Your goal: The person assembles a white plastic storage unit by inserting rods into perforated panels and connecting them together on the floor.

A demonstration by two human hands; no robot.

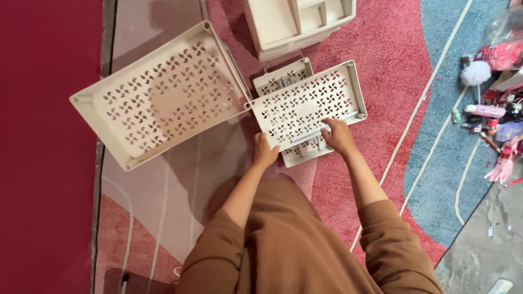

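**A:** From the head camera, where does the work sit relative to the hands?

**B:** Straight ahead of the person, on the carpet. A small perforated tray lies tilted, its long axis running from lower left up to upper right. It rests on top of a second small tray, whose corners poke out above and below it.

**A:** And the hands?

**B:** The left hand is at the tray's near left corner, fingers curled over the lower tray's edge; how tightly it grips I cannot tell, since the fingertips are hidden. The right hand lies flat on the upper tray's near right part, fingers spread and pressing on a pale rod that lies along the tray's long axis. It rests on the rod rather than closing around it.

**A:** Which hand is nearer to the rod?

**B:** The right, touching it. The left is beside the rod's lower end but apart from it.

**A:** Anything else close by?

**B:** A large perforated tray lies to the left, its corner touching the small tray's left corner. A stack of solid trays stands beyond, and a scatter of toys lies well apart to the right.
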